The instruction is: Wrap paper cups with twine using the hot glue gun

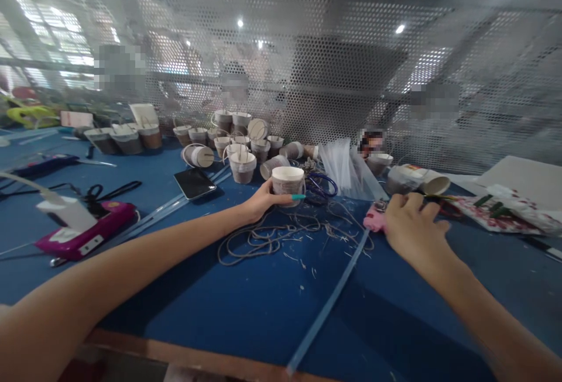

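In left grip (260, 202), a cup (287, 181).

Blue is dominating, with magenta, pink and teal standing out.
Table (263, 312) is showing deep blue, near edge going reddish-brown. Held cup (287, 182) is pairing white rim with grey-brown body; far cups (243, 171) are repeating that. Left hand (262, 199) is sporting a teal thumbnail (298, 197). Left: power strip (65, 245) is showing magenta, phone (195, 183) glossy black. Right: small object (373, 219) is showing pink, bag (522, 212) white flecked red. Far screen (342, 54) is carrying grey dotted perforations.
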Demonstrator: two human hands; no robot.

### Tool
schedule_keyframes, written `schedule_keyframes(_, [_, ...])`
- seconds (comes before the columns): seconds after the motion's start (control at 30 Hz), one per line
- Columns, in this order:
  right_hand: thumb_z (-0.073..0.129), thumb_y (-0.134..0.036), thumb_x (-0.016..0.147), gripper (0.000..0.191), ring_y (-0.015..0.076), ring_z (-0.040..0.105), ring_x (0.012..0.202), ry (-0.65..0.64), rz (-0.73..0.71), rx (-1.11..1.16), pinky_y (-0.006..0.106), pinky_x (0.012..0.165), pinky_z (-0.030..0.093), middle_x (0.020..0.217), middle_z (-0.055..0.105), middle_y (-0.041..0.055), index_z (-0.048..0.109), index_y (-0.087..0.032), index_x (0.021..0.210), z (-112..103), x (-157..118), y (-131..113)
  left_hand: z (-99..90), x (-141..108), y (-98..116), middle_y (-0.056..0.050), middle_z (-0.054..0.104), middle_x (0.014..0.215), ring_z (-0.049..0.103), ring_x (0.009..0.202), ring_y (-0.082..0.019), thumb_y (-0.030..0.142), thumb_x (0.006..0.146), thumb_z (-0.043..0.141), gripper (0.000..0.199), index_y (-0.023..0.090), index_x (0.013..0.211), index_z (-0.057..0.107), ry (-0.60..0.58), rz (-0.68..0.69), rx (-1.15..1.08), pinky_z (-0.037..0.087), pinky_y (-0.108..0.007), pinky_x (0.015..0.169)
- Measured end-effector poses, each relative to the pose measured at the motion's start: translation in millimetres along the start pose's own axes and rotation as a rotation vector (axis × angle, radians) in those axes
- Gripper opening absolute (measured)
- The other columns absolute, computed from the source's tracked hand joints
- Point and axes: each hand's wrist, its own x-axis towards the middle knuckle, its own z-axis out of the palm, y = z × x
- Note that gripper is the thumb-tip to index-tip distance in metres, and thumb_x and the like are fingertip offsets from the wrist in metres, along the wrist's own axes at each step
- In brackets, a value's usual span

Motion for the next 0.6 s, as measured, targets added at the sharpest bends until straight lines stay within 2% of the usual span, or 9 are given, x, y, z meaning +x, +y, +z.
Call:
schedule_keyframes(0.07, [0.044,-0.008,0.076,0.037,0.0495,0.040,0.118,0.036,-0.004,-0.021,0.073,0.088,0.032,0.118,0.047,0.0277,0.051,-0.010,0.112,-1.5,-5.7,-18.9,0.8,-0.9,0.5,-0.009,0.066,0.108,0.061,0.105,-0.027,0.017,0.050,0.083,0.064,0.016,0.109,0.057,-0.018,0.005,0.020,0.044,-0.047,0.099])
schedule_keyframes(0.1, [0.045,-0.008,0.075,0.043,0.0440,0.039,0.121,0.035,-0.055,0.099,0.067,0.096,0.033,0.123,0.045,0.0254,0.045,-0.011,0.118,-1.4,-8.9,-30.3,1.5,-1.8,1.0,-0.009,0.066,0.109,0.060,0.106,-0.028,0.018,0.051,0.083,0.065,0.016,0.110,0.056,-0.031,0.009,0.034,0.044,-0.047,0.099])
schedule_keyframes(0.17, [0.050,-0.017,0.077,0.050,0.0332,0.041,0.125,-0.063,-0.162,0.491,0.056,0.106,0.032,0.128,0.043,0.0192,0.035,-0.016,0.124,2.0,-15.0,-51.7,2.9,-4.2,2.5,-0.010,0.065,0.112,0.058,0.110,-0.029,0.020,0.051,0.083,0.067,0.016,0.112,0.055,-0.064,0.016,0.065,0.043,-0.046,0.100])
schedule_keyframes(0.23, [0.056,-0.028,0.079,0.050,0.0265,0.042,0.127,-0.221,-0.150,0.890,0.049,0.109,0.033,0.130,0.044,0.0154,0.031,-0.021,0.122,9.1,-19.3,-66.7,4.0,-6.9,4.1,-0.010,0.064,0.115,0.056,0.114,-0.030,0.022,0.052,0.083,0.069,0.016,0.115,0.053,-0.106,0.012,0.094,0.043,-0.046,0.100])
schedule_keyframes(0.3, [0.061,-0.037,0.076,0.052,0.0240,0.046,0.125,-0.354,-0.025,1.154,0.046,0.107,0.036,0.127,0.048,0.0134,0.032,-0.023,0.117,17.4,-20.5,-73.5,4.2,-8.9,5.1,-0.010,0.063,0.118,0.053,0.118,-0.031,0.024,0.054,0.082,0.072,0.017,0.118,0.052,-0.145,0.004,0.114,0.042,-0.045,0.100])
schedule_keyframes(0.43, [0.069,-0.039,0.070,0.051,0.0207,0.060,0.101,-0.496,0.232,1.372,0.041,0.094,0.045,0.099,0.062,0.0058,0.041,-0.022,0.109,25.6,-15.5,-73.0,2.1,-9.6,5.0,-0.008,0.064,0.117,0.050,0.122,-0.031,0.027,0.056,0.080,0.072,0.019,0.121,0.051,-0.195,-0.018,0.109,0.041,-0.042,0.101])
schedule_keyframes(0.5, [0.071,-0.039,0.069,0.044,0.0180,0.062,0.086,-0.547,0.291,1.461,0.038,0.087,0.047,0.086,0.063,0.0027,0.048,-0.021,0.102,24.2,-12.4,-71.9,0.7,-8.8,4.5,-0.006,0.065,0.115,0.051,0.121,-0.031,0.027,0.056,0.079,0.070,0.020,0.121,0.053,-0.209,-0.040,0.081,0.040,-0.042,0.101])
schedule_keyframes(0.6, [0.070,-0.040,0.069,0.032,0.0135,0.058,0.069,-0.652,0.274,1.546,0.034,0.078,0.049,0.075,0.062,0.0011,0.059,-0.017,0.089,18.9,-9.8,-71.8,-0.1,-7.4,4.0,-0.006,0.066,0.115,0.052,0.120,-0.031,0.025,0.055,0.078,0.066,0.021,0.118,0.057,-0.226,-0.044,0.041,0.040,-0.042,0.101])
